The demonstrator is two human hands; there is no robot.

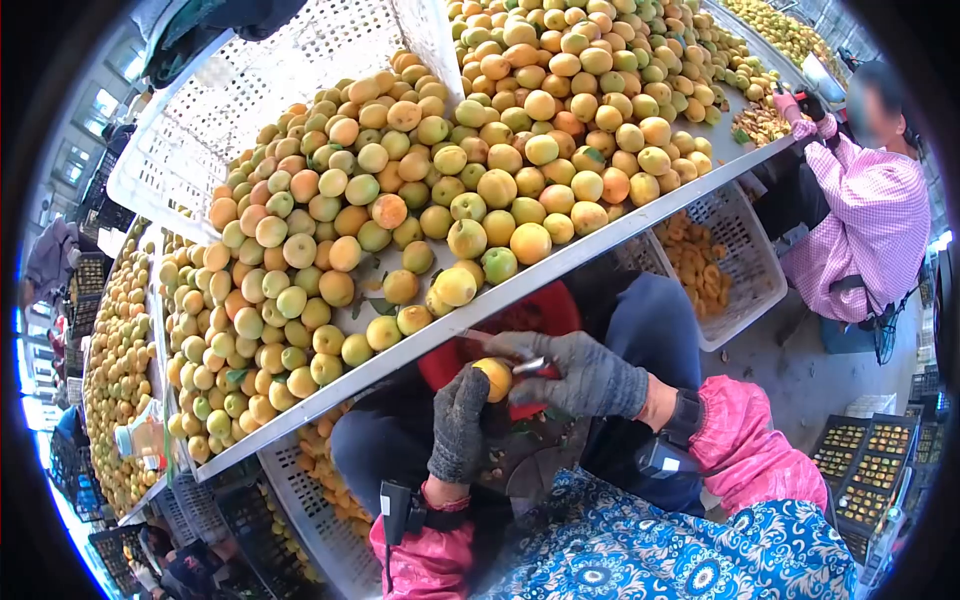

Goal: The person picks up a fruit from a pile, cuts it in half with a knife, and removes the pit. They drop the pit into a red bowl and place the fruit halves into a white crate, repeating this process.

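Observation:
My left hand (459,425), in a dark grey knitted glove, is closed around a yellow apricot (494,379). My right hand (592,376), gloved alike, grips a small knife (530,367) with a shiny metal part against the fruit's right side. How far the blade goes into the apricot cannot be made out. Both hands are above my lap, just in front of the metal table edge (430,346). Below and behind them is a red basin (556,306), partly hidden by my hands and the table. A large heap of whole apricots (370,215) lies on the table.
A white crate (745,305) with cut orange fruit stands right of my knee; another crate (300,490) is under the table at left. A tipped white crate (180,150) lies at the heap's back. A co-worker (860,220) sits at right. Trays (865,455) of fruit are stacked behind.

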